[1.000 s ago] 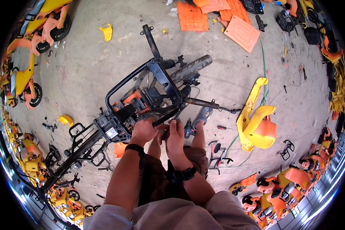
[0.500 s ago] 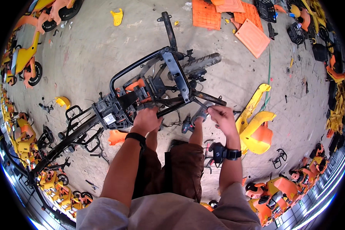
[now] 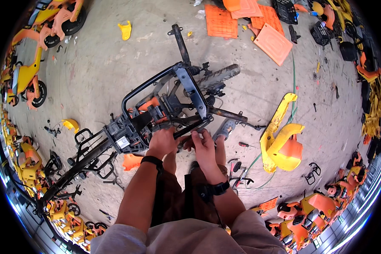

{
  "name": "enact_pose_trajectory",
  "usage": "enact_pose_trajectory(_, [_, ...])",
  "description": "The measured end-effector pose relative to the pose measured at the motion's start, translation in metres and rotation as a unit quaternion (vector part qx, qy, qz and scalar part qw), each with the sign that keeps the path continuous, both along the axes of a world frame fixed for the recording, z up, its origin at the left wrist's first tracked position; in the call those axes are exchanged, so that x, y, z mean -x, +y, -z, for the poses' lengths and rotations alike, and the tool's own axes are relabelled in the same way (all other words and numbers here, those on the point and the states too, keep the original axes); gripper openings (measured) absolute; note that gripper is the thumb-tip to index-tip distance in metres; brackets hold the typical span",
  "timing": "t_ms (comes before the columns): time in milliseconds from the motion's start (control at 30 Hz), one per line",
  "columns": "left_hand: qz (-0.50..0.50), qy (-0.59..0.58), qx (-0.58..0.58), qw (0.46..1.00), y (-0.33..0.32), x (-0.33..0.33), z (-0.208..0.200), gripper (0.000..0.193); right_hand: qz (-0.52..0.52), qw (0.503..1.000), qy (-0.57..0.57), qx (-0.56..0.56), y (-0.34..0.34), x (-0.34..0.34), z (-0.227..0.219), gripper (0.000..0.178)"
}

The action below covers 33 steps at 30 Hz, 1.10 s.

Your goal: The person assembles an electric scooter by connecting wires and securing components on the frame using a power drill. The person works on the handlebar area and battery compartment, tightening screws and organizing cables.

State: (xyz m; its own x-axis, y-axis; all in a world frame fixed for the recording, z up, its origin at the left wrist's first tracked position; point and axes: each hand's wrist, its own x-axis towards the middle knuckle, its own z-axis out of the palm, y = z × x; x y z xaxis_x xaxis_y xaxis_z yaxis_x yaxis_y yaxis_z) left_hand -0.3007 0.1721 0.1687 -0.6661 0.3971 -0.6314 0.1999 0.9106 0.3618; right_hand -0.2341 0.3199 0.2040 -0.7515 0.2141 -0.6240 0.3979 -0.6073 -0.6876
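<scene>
A stripped black scooter frame (image 3: 144, 84) lies across the floor before me, with a rear wheel (image 3: 219, 78) at its far side. My left hand (image 3: 161, 142) is closed around the near side of the frame, beside a dark grey plastic housing (image 3: 122, 136). Close to its right, my right hand (image 3: 203, 148) has thumb and fingers pinched together just below the near frame tube. Whatever lies between those fingertips is too small and dark to make out. An orange part (image 3: 150, 104) shows inside the frame.
Yellow body panels (image 3: 278, 144) lie to the right, near a screwdriver (image 3: 243, 144) and a green hose (image 3: 294, 80). Orange panels (image 3: 273, 43) and black baskets (image 3: 321, 33) are at the far right. Parked scooters (image 3: 28, 76) line the left. A grey clog (image 3: 225, 128) stands beneath the frame.
My right hand has moved left from the frame's right-hand bar end to the near tube beside my left hand. My left hand keeps its hold. The head view has shifted slightly.
</scene>
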Motion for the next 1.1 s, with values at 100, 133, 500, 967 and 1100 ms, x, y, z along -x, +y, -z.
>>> enact_pose_trajectory(100, [0.022, 0.034, -0.028, 0.999, -0.012, -0.009, 0.02, 0.035, 0.001, 0.999, 0.011, 0.032, -0.007, 0.005, 0.013, 0.018])
enact_pose_trajectory(133, [0.028, 0.041, -0.034, 0.998, -0.013, -0.011, 0.025, 0.035, 0.021, 0.999, 0.002, 0.042, -0.009, 0.006, 0.014, 0.018])
enact_pose_trajectory(500, [-0.022, -0.008, 0.013, 1.0, 0.002, 0.001, -0.005, 0.033, -0.074, 0.97, -0.077, -0.218, 0.052, -0.041, 0.011, 0.016])
enact_pose_trajectory(967, [-0.018, 0.011, 0.0, 1.0, 0.002, -0.001, -0.003, 0.032, 0.047, 0.995, 0.029, 0.081, 0.082, -0.032, -0.015, 0.014])
enact_pose_trajectory(1100, [-0.03, 0.014, -0.006, 0.999, 0.005, 0.0, -0.004, 0.03, -0.049, 0.995, 0.054, 0.064, 0.03, -0.042, -0.003, 0.016])
